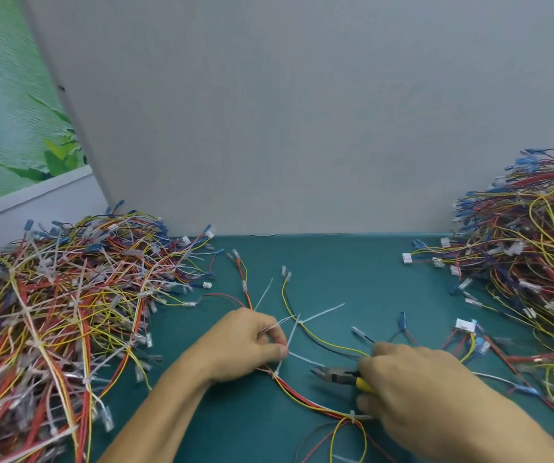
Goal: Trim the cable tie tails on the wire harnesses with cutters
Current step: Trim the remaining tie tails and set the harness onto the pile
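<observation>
On the bench [352,269], between two harness piles [62,295], one wire harness [302,397] is steadied by the left hand [245,342], pinched on a cable tie tail [291,335], presumably tautened for the cutters [334,374] clasped in the right hand [412,389].

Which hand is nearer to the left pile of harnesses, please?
Left. The left hand lies just right of the pile, pinching tie tails; the right hand, holding cutters, is farther right.

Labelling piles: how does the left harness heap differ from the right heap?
Left heap bristles with long white tie tails; right heap shows hardly any. Left heap spreads low; right heap looks taller. Both hold red, yellow and blue wires.
</observation>
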`<state>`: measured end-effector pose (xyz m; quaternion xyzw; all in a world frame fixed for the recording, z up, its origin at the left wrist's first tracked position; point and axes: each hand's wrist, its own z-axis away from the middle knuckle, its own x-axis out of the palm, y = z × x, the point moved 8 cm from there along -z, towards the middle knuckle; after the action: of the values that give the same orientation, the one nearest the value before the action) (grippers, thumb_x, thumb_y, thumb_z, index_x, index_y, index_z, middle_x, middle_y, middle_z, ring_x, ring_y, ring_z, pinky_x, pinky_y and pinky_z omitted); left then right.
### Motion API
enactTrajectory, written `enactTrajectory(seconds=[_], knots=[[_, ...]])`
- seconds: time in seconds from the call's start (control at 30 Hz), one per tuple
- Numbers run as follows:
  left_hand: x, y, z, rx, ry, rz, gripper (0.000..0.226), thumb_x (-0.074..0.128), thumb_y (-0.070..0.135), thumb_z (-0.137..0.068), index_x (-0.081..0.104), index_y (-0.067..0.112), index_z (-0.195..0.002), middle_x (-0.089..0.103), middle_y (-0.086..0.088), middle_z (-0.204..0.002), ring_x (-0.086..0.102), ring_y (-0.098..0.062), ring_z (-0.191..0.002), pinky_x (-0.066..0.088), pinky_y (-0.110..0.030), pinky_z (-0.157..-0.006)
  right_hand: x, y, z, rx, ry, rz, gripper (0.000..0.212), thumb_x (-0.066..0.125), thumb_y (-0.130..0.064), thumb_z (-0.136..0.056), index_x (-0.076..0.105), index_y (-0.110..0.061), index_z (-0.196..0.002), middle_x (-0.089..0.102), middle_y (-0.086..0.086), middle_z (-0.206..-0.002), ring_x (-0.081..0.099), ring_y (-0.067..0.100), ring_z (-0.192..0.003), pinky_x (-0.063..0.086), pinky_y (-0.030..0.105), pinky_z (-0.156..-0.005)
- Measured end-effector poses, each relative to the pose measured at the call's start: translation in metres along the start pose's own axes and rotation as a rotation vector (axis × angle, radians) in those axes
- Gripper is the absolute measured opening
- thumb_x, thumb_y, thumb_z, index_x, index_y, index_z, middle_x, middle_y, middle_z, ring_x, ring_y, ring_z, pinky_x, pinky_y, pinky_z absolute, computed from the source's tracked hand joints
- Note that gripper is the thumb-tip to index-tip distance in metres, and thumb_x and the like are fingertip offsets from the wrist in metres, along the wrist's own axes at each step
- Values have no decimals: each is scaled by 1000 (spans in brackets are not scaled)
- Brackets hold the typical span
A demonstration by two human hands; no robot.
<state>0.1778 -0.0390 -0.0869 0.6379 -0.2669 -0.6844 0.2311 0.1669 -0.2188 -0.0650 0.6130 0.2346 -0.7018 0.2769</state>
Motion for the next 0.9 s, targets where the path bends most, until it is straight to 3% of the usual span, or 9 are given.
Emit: enactTrajectory(seconds=[0.27, 0.37, 0.73, 0.83, 0.9], knots=[[-1, -3, 1, 8, 8, 72, 11, 65, 18, -81, 61, 22, -71, 41, 11, -43, 35, -4, -45, 32, -20, -50, 8, -22, -24, -5, 14, 15, 32, 41, -46, -94, 57, -20, -101, 54, 5, -112, 57, 32, -105, 33, 35, -71], [-1, -4, 1, 4, 15, 80, 9, 65, 18, -81, 63, 21, -73, 40, 12, -43, 35, -3, -44, 30, -14, -47, 9, -25, -24, 0, 16, 1, 32, 41, -47, -94, 56, -21, -103, 54, 5, -112, 56, 33, -105, 34, 36, -71], [0, -5, 0, 6, 12, 101, 12, 66, 18, -82, 62, 21, -72, 38, 11, -43, 33, -3, -44, 29, -12, -46, 9, -33, -26, -3, 35, -23, 26, 40, -44, -96, 53, -22, -96, 49, 4, -104, 57, 31, -99, 31, 35, -67], [0, -5, 0, 4, 13, 104, 12, 66, 18, -82, 62, 22, -71, 38, 11, -44, 33, -3, -44, 29, -13, -46, 9, -35, -25, -16, 30, -31, 21, 40, -43, -97, 46, -24, -90, 42, 4, -95, 56, 31, -100, 31, 36, -67], [0, -6, 0, 2, 15, 100, 14, 66, 18, -82, 61, 23, -70, 38, 11, -44, 34, -3, -45, 30, -14, -47, 9, -37, -26, -20, 34, -20, 23, 41, -42, -98, 51, -22, -96, 37, 3, -92, 56, 31, -100, 30, 36, -67]])
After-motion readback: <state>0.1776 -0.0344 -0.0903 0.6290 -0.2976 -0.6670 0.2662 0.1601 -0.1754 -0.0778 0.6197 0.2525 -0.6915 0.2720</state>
